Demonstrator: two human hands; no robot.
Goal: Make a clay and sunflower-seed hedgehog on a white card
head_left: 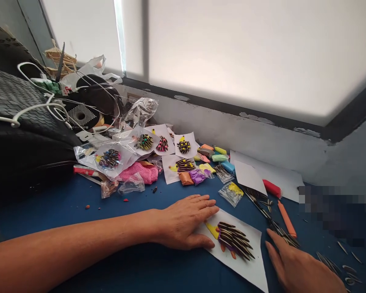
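My left hand (187,221) lies flat with its fingers stretched over the left edge of a white paper sheet (247,272). On that sheet is a hedgehog figure (232,240) with a yellow clay snout, purple clay body, orange feet and striped sunflower seeds as spines. Just right of the sheet is my right hand (305,262), its thumb and forefinger apart and nothing visible between them; its other fingers are hidden. Beyond its fingertips lie a long dark thin tool (262,209), partly among seeds, and an orange clay stick (286,219).
Finished seed figures on paper (184,145) lie at the back left, beside colourful clay packets (221,157) and a pink cloth (140,173). Loose sunflower seeds (326,262) are scattered at right. A black bag (27,142) and cables stand at left; a wall borders the back.
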